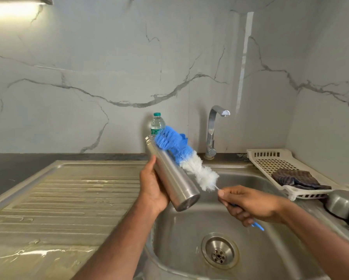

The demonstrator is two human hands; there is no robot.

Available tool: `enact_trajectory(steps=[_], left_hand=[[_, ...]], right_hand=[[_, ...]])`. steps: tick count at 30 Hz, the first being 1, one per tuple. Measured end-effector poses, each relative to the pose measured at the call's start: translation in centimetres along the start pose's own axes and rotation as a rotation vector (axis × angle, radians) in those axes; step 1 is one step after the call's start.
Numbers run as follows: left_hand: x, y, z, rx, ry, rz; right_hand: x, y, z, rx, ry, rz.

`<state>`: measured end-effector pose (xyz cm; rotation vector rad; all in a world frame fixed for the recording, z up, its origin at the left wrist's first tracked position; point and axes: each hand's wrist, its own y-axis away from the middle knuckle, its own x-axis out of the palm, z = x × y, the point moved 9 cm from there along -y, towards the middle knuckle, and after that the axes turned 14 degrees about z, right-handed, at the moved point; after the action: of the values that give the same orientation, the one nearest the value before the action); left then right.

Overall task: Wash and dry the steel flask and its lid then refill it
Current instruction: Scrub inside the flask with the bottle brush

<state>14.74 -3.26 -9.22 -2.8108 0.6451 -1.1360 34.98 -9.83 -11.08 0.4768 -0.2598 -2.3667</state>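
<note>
Over a steel sink point(240, 199) against marble wall, the left hand point(152, 186) grips the steel flask point(169, 168), tilted with its mouth up and away; the right hand point(248, 205) pinches the bottle brush point(185, 158) handle, bristles lying alongside the flask, outside its mouth

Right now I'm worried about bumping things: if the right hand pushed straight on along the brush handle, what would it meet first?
Probably the steel flask: the right hand aims up-left, and the bottle brush already lies along the flask's side. Depth is unclear.
</note>
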Motion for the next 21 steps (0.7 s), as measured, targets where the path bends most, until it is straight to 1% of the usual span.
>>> enact_trajectory(steps=[2,3,5,7,8,9,10,12,14,15,18,20,21], left_hand=[[-0.2,0.3,0.0,-0.023,-0.048,-0.058],[-0.1,0.4,0.3,-0.052,-0.088,-0.079],[0.4,0.7,0.8,-0.092,-0.142,-0.108],[0.6,0.7,0.9,-0.055,-0.141,-0.123],[0.5,0.6,0.7,-0.024,-0.127,-0.124],[0.2,0.4,0.4,0.006,-0.099,-0.124],[0.0,0.3,0.1,0.026,-0.069,-0.123],[-0.9,0.4,-0.6,0.06,0.015,-0.138],[-2.0,0.7,-1.4,0.108,0.096,-0.188],[-2.2,0.9,-1.7,0.125,0.107,-0.21],[-1.5,0.9,-1.9,0.102,0.02,-0.188],[-0.2,0.9,-0.9,0.019,-0.093,-0.128],[0.2,1.0,-0.4,-0.01,-0.13,-0.13]], right_hand=[[0.8,0.5,-0.1,0.021,0.01,0.051],[1.2,0.2,0.1,0.01,0.005,0.035],[1.3,-1.2,1.0,-0.045,0.025,-0.096],[0.5,-2.3,2.1,-0.097,0.105,-0.278],[0.1,-2.6,2.5,-0.11,0.147,-0.333],[-0.1,-2.7,2.6,-0.113,0.164,-0.344],[-0.1,-2.7,2.3,-0.098,0.154,-0.311],[0.3,-2.1,1.1,-0.042,0.094,-0.16],[0.8,-0.7,0.3,0.01,0.076,-0.032],[0.9,-0.1,0.2,0.021,0.081,0.003],[1.0,0.1,0.4,0.009,0.089,0.013],[1.2,-1.2,1.0,-0.03,0.067,-0.049],[1.2,-2.0,1.3,-0.048,0.067,-0.103]])
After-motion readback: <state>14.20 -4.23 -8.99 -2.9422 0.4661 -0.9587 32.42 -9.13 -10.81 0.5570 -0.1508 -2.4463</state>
